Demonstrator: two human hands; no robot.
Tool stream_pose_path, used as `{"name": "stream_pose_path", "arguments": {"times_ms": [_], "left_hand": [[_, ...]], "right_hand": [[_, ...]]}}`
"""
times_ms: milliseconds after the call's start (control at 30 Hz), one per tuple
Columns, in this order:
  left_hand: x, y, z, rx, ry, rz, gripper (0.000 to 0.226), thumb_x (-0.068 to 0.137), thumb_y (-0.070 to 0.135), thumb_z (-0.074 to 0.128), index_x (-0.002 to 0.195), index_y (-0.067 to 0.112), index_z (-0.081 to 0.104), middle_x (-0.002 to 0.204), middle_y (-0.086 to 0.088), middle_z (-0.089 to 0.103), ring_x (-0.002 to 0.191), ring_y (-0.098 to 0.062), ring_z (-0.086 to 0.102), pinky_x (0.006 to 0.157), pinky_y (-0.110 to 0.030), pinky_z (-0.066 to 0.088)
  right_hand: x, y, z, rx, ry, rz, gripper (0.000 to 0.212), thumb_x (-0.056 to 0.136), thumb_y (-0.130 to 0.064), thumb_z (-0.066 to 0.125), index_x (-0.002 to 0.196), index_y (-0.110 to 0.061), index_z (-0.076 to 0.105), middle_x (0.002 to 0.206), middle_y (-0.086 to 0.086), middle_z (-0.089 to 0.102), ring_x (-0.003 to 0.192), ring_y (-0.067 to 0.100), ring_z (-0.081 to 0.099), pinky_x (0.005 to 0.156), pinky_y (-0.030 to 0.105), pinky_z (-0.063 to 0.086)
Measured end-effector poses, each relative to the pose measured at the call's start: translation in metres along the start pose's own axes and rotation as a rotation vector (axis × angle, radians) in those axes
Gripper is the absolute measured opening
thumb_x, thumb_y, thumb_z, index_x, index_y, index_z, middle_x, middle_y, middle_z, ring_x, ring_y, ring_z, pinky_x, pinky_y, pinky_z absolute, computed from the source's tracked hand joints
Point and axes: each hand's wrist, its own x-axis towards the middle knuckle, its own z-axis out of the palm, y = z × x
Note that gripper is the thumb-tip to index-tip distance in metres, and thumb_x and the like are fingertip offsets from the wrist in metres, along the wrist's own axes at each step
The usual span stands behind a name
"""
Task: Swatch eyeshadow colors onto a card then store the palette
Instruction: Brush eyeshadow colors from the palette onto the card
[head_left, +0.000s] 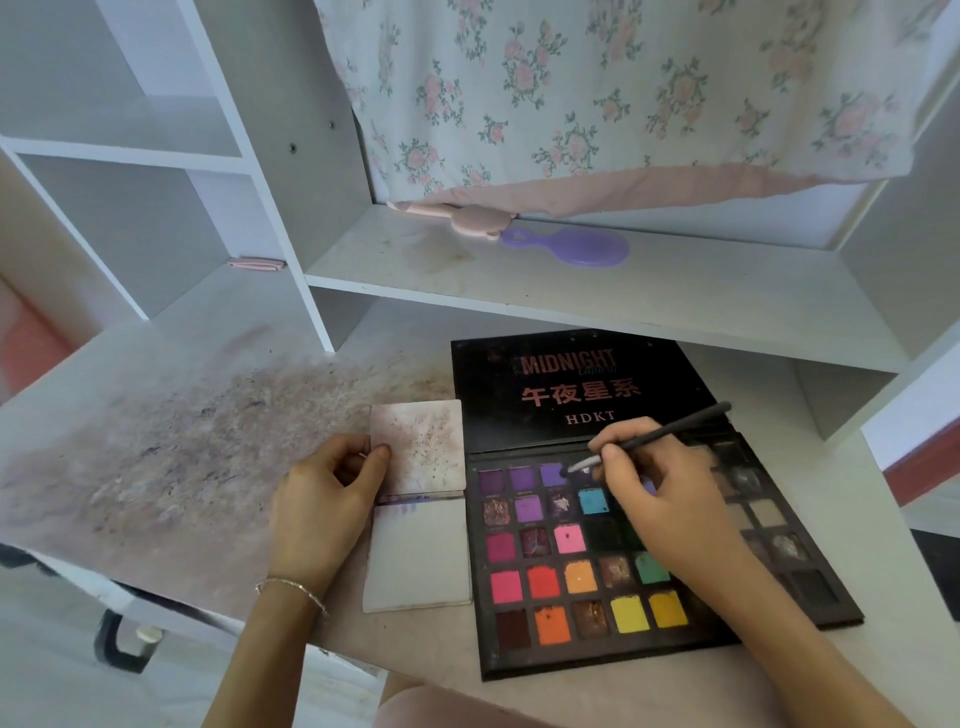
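A black eyeshadow palette (571, 660) lies open on the desk, its lid (571, 389) flat behind the colour pans. My right hand (660, 499) pinches a thin black brush (670, 431), whose tip touches a purple pan in the top row. Left of the palette lie two white cards: the upper card (421, 447) is speckled with pigment, the lower card (421, 556) is nearly plain with a purple streak at its top edge. My left hand (327, 499) holds the upper card's left edge between thumb and fingers.
The white desk top (182, 441) is smeared with pigment at the left. A shelf (571, 291) above the palette carries a purple hand mirror (576, 247) and a pink tool (457, 215). Floral fabric (623, 93) hangs behind. White cubby shelves (130, 156) stand at the left.
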Motion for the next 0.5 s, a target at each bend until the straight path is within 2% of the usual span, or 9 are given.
{"name": "stream_pose_path", "arguments": {"times_ms": [167, 300, 500], "left_hand": [[0.0, 0.0, 0.0, -0.003, 0.004, -0.019, 0.009, 0.082, 0.025, 0.065, 0.073, 0.027, 0.064, 0.063, 0.008, 0.061, 0.061, -0.01, 0.055, 0.059, -0.024, 0.041], [0.001, 0.001, 0.0, -0.009, 0.0, -0.019, 0.012, 0.082, 0.026, 0.065, 0.072, 0.031, 0.062, 0.061, 0.008, 0.061, 0.06, -0.009, 0.055, 0.057, -0.024, 0.041], [0.0, 0.001, 0.0, 0.017, 0.003, 0.005, 0.02, 0.082, 0.027, 0.064, 0.067, 0.038, 0.057, 0.06, 0.01, 0.06, 0.06, -0.006, 0.055, 0.055, -0.025, 0.041]], "right_hand": [[0.0, -0.014, 0.028, 0.066, -0.15, -0.022, 0.023, 0.088, -0.009, 0.051, 0.081, -0.03, 0.06, 0.074, 0.005, 0.063, 0.069, 0.017, 0.06, 0.062, 0.03, 0.049], [0.007, -0.024, 0.057, 0.123, -0.223, 0.0, 0.019, 0.087, -0.013, 0.052, 0.079, -0.028, 0.06, 0.073, 0.006, 0.065, 0.068, 0.016, 0.061, 0.061, 0.029, 0.05], [0.007, -0.023, 0.076, 0.06, -0.272, 0.014, 0.01, 0.084, -0.015, 0.055, 0.08, -0.024, 0.055, 0.074, 0.002, 0.065, 0.069, 0.012, 0.06, 0.063, 0.027, 0.051]]}}
